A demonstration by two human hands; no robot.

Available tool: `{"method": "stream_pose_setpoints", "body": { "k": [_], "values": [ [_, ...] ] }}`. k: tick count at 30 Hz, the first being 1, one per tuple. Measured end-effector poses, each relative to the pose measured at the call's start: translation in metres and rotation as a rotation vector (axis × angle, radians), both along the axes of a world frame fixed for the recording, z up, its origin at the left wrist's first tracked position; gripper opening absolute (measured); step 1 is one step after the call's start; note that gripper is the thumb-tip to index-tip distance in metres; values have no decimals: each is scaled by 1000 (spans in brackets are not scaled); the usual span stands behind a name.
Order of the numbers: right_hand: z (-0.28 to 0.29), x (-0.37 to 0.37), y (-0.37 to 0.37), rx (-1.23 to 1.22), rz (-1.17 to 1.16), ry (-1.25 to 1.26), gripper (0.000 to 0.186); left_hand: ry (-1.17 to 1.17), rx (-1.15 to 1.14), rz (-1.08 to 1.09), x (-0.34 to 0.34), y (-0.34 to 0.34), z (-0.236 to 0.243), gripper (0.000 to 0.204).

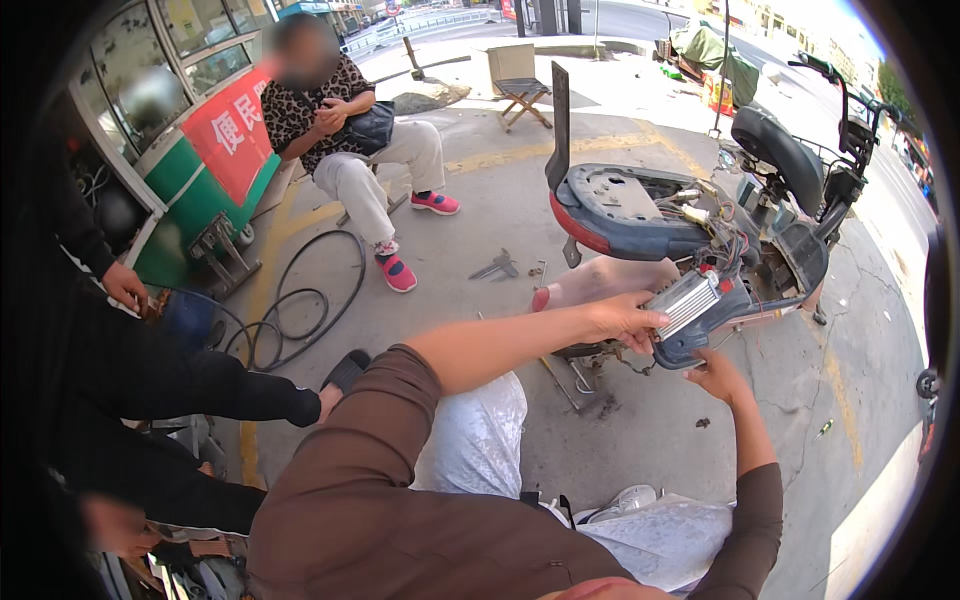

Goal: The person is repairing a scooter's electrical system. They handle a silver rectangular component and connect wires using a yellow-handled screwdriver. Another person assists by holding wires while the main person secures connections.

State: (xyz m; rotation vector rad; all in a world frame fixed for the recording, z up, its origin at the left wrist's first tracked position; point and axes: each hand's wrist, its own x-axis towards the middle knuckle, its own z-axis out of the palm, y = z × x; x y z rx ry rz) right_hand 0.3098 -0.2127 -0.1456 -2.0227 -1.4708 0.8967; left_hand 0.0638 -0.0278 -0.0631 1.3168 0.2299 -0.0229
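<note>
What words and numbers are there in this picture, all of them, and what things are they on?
Red banner, at the left: big white characters, clear, but I won't copy them out.
Small red sign, at the top edge: too small to read.
Finned metal box, in the left hand: no writing I can make out.
Scooter: no writing I can make out either.

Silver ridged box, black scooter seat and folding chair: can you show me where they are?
Silver ridged box [688, 306]: head view, on its ridged face.
Black scooter seat [781, 152]: head view, on the middle of its padding.
Folding chair [522, 88]: head view, on its dark seat.
</note>
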Motion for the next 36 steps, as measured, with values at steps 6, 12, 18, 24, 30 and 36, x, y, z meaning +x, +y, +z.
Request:
{"method": "stream_pose_setpoints", "body": {
  "k": [6, 12, 18, 24, 30, 36],
  "values": [
    [62, -52, 16, 72, -73, 550, 66, 40, 179, 104, -3, -2, 1, 82],
    [77, -78, 16, 154, -166, 831, 63, 12, 344, 236, 5, -24, 6, 91],
    [78, -93, 24, 195, -237, 940, 55, -74, 586, 401, 11, -17, -8, 105],
    [81, -95, 18, 252, -383, 855, 69, 0, 608, 476, 17, -32, -15, 118],
    [87, -98, 17, 262, -403, 739, 70, -69, 668, 510, 21, -35, -25, 120],
    [87, -92, 22, 291, -418, 708, 41, -93, 509, 458, 25, -31, -33, 111]
  ]
}}
